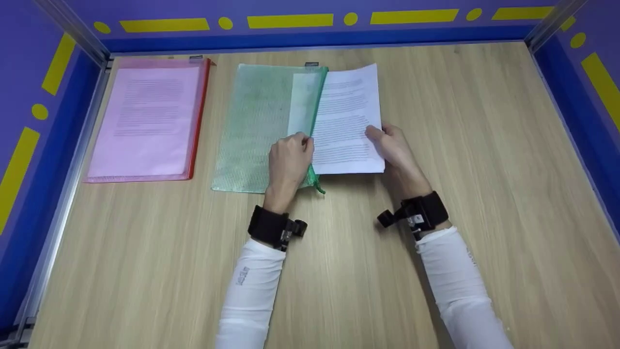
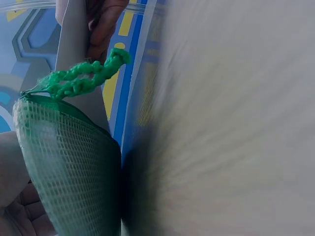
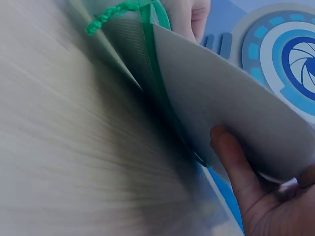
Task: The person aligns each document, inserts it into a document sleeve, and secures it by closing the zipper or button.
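Observation:
A green mesh zipper pouch [image 1: 256, 111] lies on the table, its zipper side facing right. A stack of printed paper [image 1: 341, 121] sits partly inside it, the rest sticking out past the opening. My left hand [image 1: 289, 157] pinches the pouch's edge at the zipper, near the lower end. On the right, my right hand [image 1: 395, 148] grips the outer edge of the papers, thumb on top. The right wrist view shows fingers under the sheets [image 3: 231, 98]. A green braided pull cord [image 2: 88, 78] hangs from the pouch's corner in the left wrist view.
To the left lies a pink zipper pouch [image 1: 145, 121] with printed sheets inside and a red zipper edge [image 1: 201, 116]. Blue panels with yellow marks [image 1: 290, 22] border the wooden table [image 1: 339, 271] at the back and both sides.

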Motion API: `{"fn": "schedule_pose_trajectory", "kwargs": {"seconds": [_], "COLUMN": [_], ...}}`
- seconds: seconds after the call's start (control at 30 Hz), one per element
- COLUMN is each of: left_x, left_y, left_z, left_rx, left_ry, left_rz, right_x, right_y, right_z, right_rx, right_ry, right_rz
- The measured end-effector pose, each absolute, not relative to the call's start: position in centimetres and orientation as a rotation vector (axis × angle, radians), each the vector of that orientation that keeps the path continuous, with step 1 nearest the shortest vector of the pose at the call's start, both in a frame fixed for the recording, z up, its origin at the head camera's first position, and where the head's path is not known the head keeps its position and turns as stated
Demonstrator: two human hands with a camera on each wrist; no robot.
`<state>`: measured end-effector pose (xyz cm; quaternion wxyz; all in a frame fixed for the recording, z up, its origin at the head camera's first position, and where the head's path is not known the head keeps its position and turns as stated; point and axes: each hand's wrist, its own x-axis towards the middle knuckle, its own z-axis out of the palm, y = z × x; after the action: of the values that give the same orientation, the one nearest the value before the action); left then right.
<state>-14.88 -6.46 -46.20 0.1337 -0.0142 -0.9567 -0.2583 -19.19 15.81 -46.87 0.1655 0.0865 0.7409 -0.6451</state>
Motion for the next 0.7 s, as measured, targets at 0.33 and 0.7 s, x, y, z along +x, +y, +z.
{"fn": "schedule_pose_trajectory", "kwargs": {"seconds": [0.33, 0.7], "left_x": [-14.9, -14.9], "left_y": [-6.4, -6.3], "left_z": [-46.1, -46.1], "left_rx": [-0.039, -0.068], "left_ry": [-2.774, -2.78], "left_rz": [-0.754, -0.768], "right_x": [-20.0, -19.8], "right_y": [17.7, 17.1], "right_z": [-46.5, -46.6], "right_rx": [0.302, 0.266], "right_ry": [2.181, 2.142], "right_rz": [-1.719, -1.751]}}
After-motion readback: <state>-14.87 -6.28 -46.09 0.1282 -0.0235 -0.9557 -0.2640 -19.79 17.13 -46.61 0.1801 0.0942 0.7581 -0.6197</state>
